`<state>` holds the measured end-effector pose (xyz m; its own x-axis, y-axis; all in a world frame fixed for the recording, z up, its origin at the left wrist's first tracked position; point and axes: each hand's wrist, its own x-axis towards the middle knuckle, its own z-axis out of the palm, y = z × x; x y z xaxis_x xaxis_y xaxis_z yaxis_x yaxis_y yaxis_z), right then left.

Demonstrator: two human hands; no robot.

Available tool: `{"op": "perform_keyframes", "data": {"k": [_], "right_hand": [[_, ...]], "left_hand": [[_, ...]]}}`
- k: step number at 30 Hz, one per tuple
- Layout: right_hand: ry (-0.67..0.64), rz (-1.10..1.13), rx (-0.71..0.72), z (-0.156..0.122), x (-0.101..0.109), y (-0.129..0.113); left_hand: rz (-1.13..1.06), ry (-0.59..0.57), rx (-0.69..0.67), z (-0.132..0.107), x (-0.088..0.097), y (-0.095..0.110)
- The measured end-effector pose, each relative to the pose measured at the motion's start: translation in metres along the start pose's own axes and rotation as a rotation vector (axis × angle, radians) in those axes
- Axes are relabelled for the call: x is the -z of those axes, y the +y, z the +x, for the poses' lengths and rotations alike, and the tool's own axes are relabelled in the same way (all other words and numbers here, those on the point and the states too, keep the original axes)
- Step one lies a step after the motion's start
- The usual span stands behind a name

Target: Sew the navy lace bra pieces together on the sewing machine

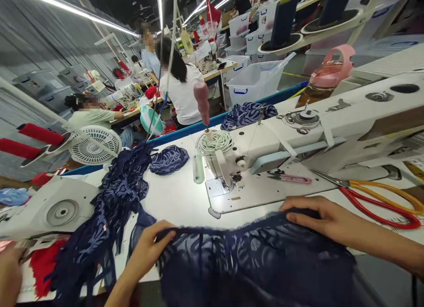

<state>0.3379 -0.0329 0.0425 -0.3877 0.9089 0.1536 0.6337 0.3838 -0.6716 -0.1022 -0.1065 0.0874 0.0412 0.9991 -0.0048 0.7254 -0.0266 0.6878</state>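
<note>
A sheer navy lace fabric (251, 263) lies over the near edge of the white table (179, 196). My left hand (149, 249) grips its upper left edge with curled fingers. At the upper right edge, my right hand (318, 218) rests with its fingers closed over the hem. Both hands sit just in front of the white sewing machine (331, 126), whose needle and presser foot (232, 179) are a short way beyond the fabric's edge.
Red-and-orange-handled scissors (380, 203) and pink thread snips (293, 179) lie on the machine bed. A heap of navy lace (119, 196) trails off at left, beside another person's hand (9, 274). A white fan (94, 145), red spools (33, 139), white bins (255, 79) and seated workers are behind.
</note>
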Motion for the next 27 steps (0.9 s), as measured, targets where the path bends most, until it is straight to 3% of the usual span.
{"op": "perform_keyframes", "data": {"k": [2,5,9,17,24,27], "right_hand": [[-0.212,0.192,-0.138,0.016,-0.003,0.005],[-0.280,0.284,-0.259,0.023,-0.015,0.014],[-0.220,0.350,-0.204,0.018,-0.023,0.017],[-0.013,0.364,-0.030,0.010,-0.022,0.005],[0.032,0.301,0.097,0.007,-0.018,0.005],[0.056,0.213,0.101,0.003,-0.028,0.017]], "left_hand": [[-0.067,-0.088,0.072,0.020,-0.009,-0.007],[-0.145,-0.119,0.152,0.030,-0.020,-0.020],[-0.159,-0.090,0.168,0.027,-0.023,-0.028],[-0.221,-0.008,0.105,0.025,-0.021,-0.030],[-0.279,0.009,0.109,0.022,-0.023,-0.034],[-0.302,0.010,0.140,0.021,-0.025,-0.030]]}}
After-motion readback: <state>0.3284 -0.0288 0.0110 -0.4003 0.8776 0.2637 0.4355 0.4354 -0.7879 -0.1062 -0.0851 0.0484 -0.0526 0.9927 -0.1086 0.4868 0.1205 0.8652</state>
